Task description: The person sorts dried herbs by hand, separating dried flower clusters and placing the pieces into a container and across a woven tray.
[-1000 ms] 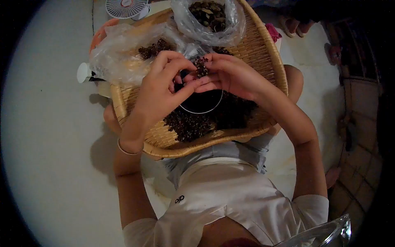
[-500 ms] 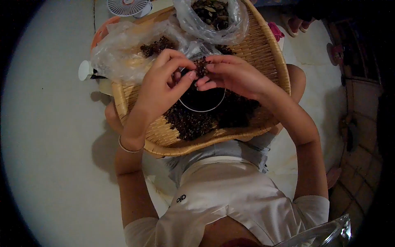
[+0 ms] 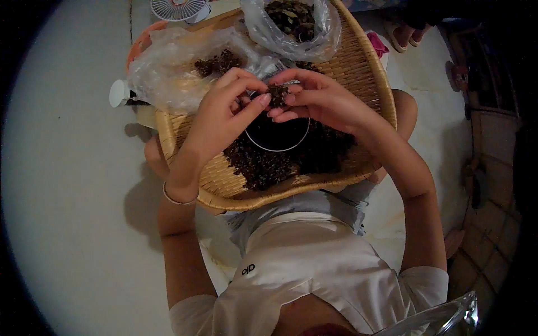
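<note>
Between my two hands is a small brown clump of dried plant material (image 3: pixel 278 96), its exact kind unclear. My left hand (image 3: pixel 232 101) pinches the clump's left side with thumb and forefinger. On the other side, my right hand (image 3: pixel 316 98) grips it with thumb and fingers. Directly below is a dark round bowl (image 3: pixel 278 150) with a thin pale rim, partly hidden by the hands. Dark crumbly bits (image 3: pixel 260 168) lie around the bowl in a woven basket tray (image 3: pixel 224 187) on my lap.
A clear plastic bag (image 3: pixel 162 73) with more brown clumps (image 3: pixel 220 63) lies at the tray's left. Another plastic bag (image 3: pixel 330 42) holds dried leafy pieces (image 3: pixel 291 19). A white fan (image 3: pixel 178 8) and an orange container (image 3: pixel 140 43) stand beyond. Another person's feet (image 3: pixel 400 38) are at upper right.
The clump has turned between my fingers and shows a different, lighter face. My right thumb now presses on its right side. The view has shifted slightly.
</note>
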Demonstrator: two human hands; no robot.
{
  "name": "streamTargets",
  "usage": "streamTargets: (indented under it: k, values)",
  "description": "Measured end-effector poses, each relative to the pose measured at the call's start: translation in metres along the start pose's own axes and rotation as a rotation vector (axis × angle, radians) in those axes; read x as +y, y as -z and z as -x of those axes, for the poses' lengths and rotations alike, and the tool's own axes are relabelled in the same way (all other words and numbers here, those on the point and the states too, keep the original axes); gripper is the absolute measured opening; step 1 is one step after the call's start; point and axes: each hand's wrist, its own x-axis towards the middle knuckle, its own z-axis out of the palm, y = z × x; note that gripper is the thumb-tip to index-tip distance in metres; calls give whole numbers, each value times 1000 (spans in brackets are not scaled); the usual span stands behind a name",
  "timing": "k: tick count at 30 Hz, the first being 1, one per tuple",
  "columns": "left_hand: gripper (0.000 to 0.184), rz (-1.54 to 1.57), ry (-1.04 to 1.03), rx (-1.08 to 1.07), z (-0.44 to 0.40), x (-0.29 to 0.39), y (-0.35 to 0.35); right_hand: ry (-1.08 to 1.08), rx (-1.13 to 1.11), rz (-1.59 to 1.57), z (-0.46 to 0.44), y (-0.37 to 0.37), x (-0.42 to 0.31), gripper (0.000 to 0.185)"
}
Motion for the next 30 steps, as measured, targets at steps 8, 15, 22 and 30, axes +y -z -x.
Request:
streamTargets:
  k: [8,15,22,30]
  values:
    - [16,150,75,-57,0,-5,2,0,93,97,-1,-1,1,32]
    - [13,155,105,-66,1,6,4,15,59,142,-2,1,1,31]
    - [13,95,77,-45,2,5,4,14,62,130,-3,3,3,30]
    - [12,133,133,-54,2,4,3,8,52,184,-2,2,2,29]
